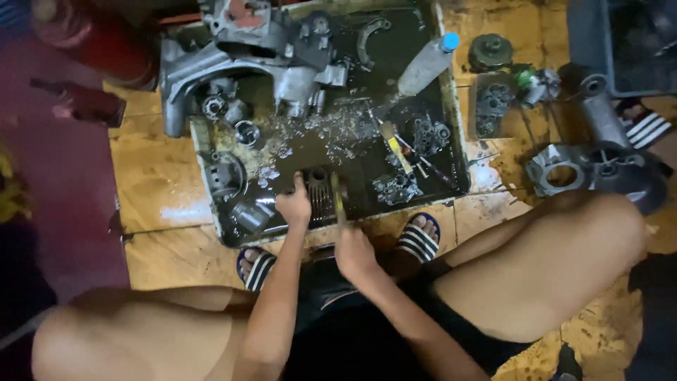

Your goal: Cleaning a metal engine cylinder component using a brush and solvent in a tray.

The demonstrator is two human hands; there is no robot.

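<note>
While the finned engine cylinder (319, 192) sits half sunk in dark dirty liquid at the near edge of the wash tray (451, 141), the left hand (295, 204) is closed over its left top side, fingers wrapped and pressing it steady. Right hand (352, 250) is just beside it, pinching a small brush (337, 199) with a yellowish handle whose tip meets the cylinder's right side. Judging progress: cleaning looks partway at best, since the cylinder is wet and dark, foam and bubbles float in the middle of the tray, and plenty of parts lie soaking unscrubbed. Those include a gear cluster (397, 187) just right of the cylinder, another small geared part (429, 134) further back, a second paint brush (393, 144) with a yellow handle lying between them, a round ring-shaped part (227, 175) and a short metal sleeve (250, 213) to the left. A big grey crankcase (240, 63) rests across the far left of the tray, half out of the liquid. A plastic bottle with a blue cap (427, 65) leans in the far right. Outside the tray, on the wet yellow tiled floor (151, 180), more greasy parts wait: a side cover (560, 171), a clutch-like piece (491, 51) and a dark plate (492, 106). Striped sandals (419, 240) touch the tray's near rim.
</note>
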